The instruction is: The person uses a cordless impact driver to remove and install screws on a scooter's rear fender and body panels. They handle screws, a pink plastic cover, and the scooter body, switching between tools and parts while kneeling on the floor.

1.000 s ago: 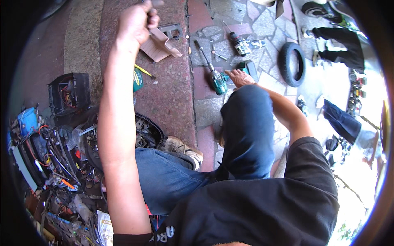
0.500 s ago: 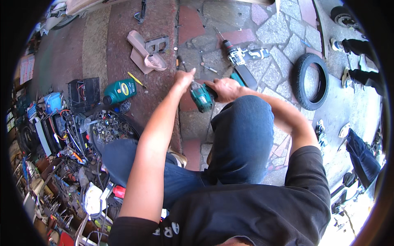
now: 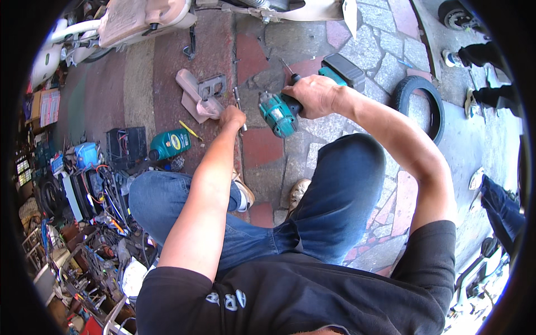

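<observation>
My right hand [image 3: 315, 96] is wrapped round the grip of a teal cordless impact driver [image 3: 279, 114]. The driver's bare nose points away to the upper left, and its black-topped battery [image 3: 345, 68] sticks out beyond my knuckles. To the left, the closed fingers of my left hand [image 3: 231, 117] hold a thin metal rod [image 3: 237, 96], perhaps a socket extension, apart from the driver. Just past it lies a dusty pinkish plastic cover [image 3: 196, 96]. A thin drill bit [image 3: 286, 66] shows beyond my right hand; most of the tool carrying it is hidden.
A teal oil bottle [image 3: 170, 144], a yellow pen-like tool [image 3: 191, 130] and a black battery [image 3: 127, 146] lie left. Cluttered parts and tools [image 3: 95, 240] fill the lower left. A tyre [image 3: 419, 106] lies right, near other people's legs [image 3: 486, 56]. Motorbike parts [image 3: 145, 22] stand at the far edge.
My left hand has come away from the driver's nose toward the left, with the metal rod in it. My right hand now covers most of the second drill. The view has shifted, showing more motorbike.
</observation>
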Demonstrator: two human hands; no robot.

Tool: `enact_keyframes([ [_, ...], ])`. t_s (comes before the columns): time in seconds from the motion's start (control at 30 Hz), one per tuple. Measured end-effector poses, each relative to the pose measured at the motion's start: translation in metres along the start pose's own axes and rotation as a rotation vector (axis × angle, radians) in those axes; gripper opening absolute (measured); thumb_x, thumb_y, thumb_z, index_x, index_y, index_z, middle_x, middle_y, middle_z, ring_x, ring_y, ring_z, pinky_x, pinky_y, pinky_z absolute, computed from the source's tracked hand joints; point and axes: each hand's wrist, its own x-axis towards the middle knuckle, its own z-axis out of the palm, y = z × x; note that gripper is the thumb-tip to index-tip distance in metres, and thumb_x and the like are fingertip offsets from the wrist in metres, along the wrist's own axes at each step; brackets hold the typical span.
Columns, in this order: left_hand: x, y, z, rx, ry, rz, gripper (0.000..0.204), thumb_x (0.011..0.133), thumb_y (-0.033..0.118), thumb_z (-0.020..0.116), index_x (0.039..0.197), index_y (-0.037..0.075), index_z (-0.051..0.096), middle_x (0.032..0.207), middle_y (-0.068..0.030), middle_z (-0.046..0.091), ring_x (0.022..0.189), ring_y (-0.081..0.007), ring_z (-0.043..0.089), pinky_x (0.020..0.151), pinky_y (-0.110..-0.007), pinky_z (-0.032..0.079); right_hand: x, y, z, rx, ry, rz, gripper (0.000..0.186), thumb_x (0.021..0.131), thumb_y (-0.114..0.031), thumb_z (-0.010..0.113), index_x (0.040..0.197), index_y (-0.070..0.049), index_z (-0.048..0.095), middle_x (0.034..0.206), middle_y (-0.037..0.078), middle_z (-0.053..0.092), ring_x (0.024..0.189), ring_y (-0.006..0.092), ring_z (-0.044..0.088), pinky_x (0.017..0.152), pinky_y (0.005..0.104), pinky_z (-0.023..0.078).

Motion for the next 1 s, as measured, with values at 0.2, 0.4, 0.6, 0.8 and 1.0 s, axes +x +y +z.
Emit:
enact_keyframes([
  [0.2,0.052,0.014,0.008,0.075,-0.008,0.213,0.029,0.088,0.016,0.061,0.109,0.001,0.072,0.116,-0.0213,0.070,0.106,-0.0353,0.069,0.090,-0.042,0.055,-0.002,-0.011,-0.012,0.156,0.081,0.234,0.042,0.074,-0.019,0.070,0.113,-0.006,0.063,0.091,0.022,0.070,0.094,0.0398,0.068,0.083,0.0480,0.054],
  [0.4,0.107,0.089,-0.109,-0.984,-0.772,0.231,0.020,0.100,0.017,0.050,0.098,0.004,0.065,0.088,-0.0154,0.066,0.086,-0.0330,0.067,0.080,-0.055,0.057,0.034,-0.028,-0.012,0.306,0.354,0.381,0.032,0.077,-0.017,0.066,0.105,-0.004,0.064,0.094,0.024,0.070,0.096,0.0420,0.066,0.085,0.0496,0.053],
  [0.6,0.084,0.104,-0.210,-1.575,-0.928,0.182,0.034,0.109,0.022,0.032,0.112,-0.008,0.049,0.103,-0.0231,0.062,0.101,-0.0416,0.066,0.095,-0.061,0.053,0.066,-0.052,-0.026,0.290,0.454,0.393,0.046,0.076,-0.011,0.067,0.120,-0.006,0.053,0.089,0.026,0.067,0.089,0.0461,0.064,0.077,0.0534,0.051],
  [0.8,0.077,0.096,-0.233,-1.777,-1.047,0.198,0.033,0.106,0.014,0.038,0.112,-0.015,0.054,0.117,-0.0310,0.062,0.120,-0.0475,0.058,0.107,-0.059,0.046,0.082,-0.053,-0.030,0.208,0.553,0.322,0.061,0.070,-0.010,0.071,0.128,-0.006,0.052,0.093,0.023,0.068,0.091,0.0441,0.065,0.075,0.0486,0.053],
  [1.0,0.053,0.104,-0.227,-1.651,-0.932,0.339,0.029,0.106,0.015,0.043,0.111,-0.010,0.056,0.117,-0.0279,0.064,0.117,-0.0455,0.061,0.104,-0.057,0.049,0.086,-0.026,-0.007,0.218,0.600,0.251,0.064,0.071,-0.012,0.074,0.131,-0.006,0.053,0.103,0.022,0.068,0.095,0.0437,0.065,0.077,0.0466,0.054],
])
